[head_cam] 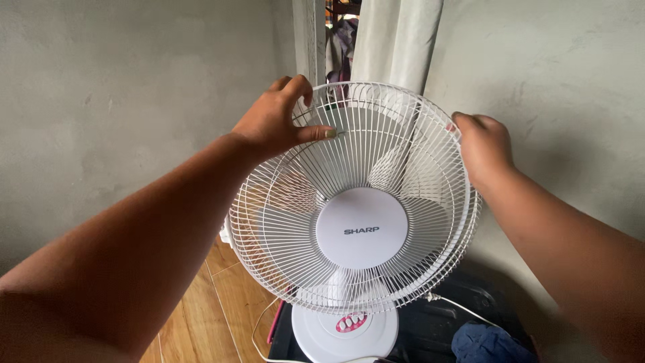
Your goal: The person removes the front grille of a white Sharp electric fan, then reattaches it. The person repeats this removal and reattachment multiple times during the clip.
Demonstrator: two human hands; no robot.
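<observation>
Hands on both sides of a white fan guard (316, 195) here, the round wire grille on the front of a small white fan. Left hand (272, 124) has its grip closed on the upper left rim, fingers curled over the top wires and the thumb pressed flat across the front of them. Right hand (485, 149) is clamped on the right edge of the rim, fingers wrapped round behind it. Guard sits tilted toward the camera, with the pale blades (396, 171) visible through the wires and a plain round hub cap (361, 228) in the middle. Fan's round base (344, 334) stands on something dark, a white cord (463, 308) trailing off it, blue cloth (489, 343) just beside, wooden floor (215, 289) below left, grey walls and a curtain (393, 40) behind.
</observation>
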